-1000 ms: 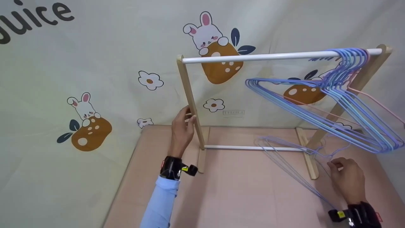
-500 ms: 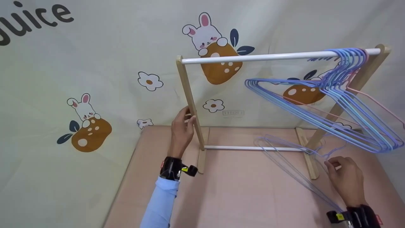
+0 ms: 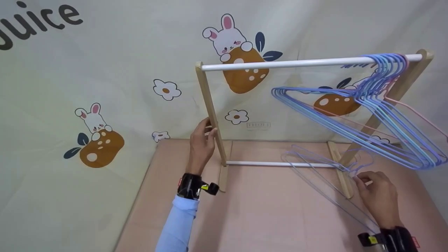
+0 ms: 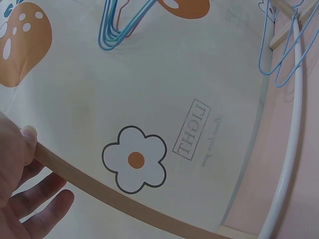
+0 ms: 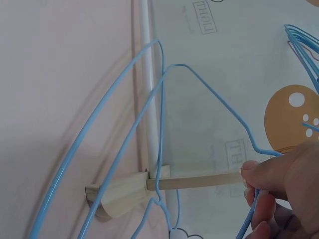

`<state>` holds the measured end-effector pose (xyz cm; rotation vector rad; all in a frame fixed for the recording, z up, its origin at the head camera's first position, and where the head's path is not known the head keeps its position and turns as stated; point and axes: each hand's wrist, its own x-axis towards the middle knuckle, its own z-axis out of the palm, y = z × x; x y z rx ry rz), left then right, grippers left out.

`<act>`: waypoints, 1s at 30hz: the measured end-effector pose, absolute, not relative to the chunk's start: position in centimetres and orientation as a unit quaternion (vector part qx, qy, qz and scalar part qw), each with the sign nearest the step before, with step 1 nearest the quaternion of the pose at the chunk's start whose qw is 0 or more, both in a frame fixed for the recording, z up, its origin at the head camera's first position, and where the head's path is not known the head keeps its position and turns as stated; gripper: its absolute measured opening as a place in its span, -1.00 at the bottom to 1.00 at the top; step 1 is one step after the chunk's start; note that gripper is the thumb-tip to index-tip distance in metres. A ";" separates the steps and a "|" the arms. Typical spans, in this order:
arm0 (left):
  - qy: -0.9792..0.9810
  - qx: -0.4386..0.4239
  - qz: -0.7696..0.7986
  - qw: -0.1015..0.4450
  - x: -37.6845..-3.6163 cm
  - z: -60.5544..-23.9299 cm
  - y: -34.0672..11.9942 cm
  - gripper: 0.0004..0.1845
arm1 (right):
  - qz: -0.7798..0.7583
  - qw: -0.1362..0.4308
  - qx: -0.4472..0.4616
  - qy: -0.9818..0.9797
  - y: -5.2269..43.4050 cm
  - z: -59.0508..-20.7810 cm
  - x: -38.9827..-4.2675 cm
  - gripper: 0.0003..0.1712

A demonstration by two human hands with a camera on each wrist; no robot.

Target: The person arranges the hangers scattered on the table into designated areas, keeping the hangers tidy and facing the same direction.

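My left hand (image 3: 202, 145) holds the left wooden upright (image 3: 210, 101) of a small clothes rack, thumb in front; in the left wrist view the fingers (image 4: 42, 196) reach behind the wood. At lower right, my right hand (image 3: 378, 197) pinches a thin blue wire clothes hanger (image 5: 214, 94) between thumb and fingers near its neck. A second blue hanger (image 5: 107, 102) lies beside it, crossing it; whether the hand holds this one too, I cannot tell. Both extend left in front of the rack's right foot (image 3: 344, 183). Several blue hangers (image 3: 367, 91) hang bunched from the top bar's right end.
The rack's white top bar (image 3: 287, 63) spans the two uprights, with a white lower bar (image 3: 259, 163) near the pinkish table surface (image 3: 266, 210). One pink hanger (image 3: 413, 108) hangs rightmost. A printed cloth (image 3: 115, 52) stands behind.
My right hand has shifted a little to the left, and the near hangers have turned and spread slightly with it. My left hand stays on the upright.
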<state>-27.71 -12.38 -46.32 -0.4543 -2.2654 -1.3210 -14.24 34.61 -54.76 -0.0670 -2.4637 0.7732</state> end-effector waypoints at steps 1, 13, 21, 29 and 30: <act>-0.826 -0.166 -0.484 0.237 -27.7 -46.3 -12.4 -0.59 | 0.288 0.276 -0.023 -0.917 34.6 -54.7 -14.3 -0.91; -0.825 -0.174 -0.477 0.247 -27.8 -46.4 -12.4 -0.61 | 0.291 0.274 -0.002 -0.917 33.6 -54.1 -14.3 -0.89; -0.826 -0.173 -0.477 0.247 -27.8 -46.4 -12.5 -0.61 | 0.298 0.286 0.019 -0.910 33.0 -53.2 -14.4 -0.87; -0.827 -0.169 -0.480 0.239 -27.7 -46.4 -12.4 -0.60 | 0.304 0.284 0.027 -0.909 32.4 -52.3 -14.4 -0.86; -0.827 -0.168 -0.480 0.239 -27.7 -46.4 -12.4 -0.60 | 0.306 0.285 0.030 -0.908 32.3 -52.2 -14.4 -0.85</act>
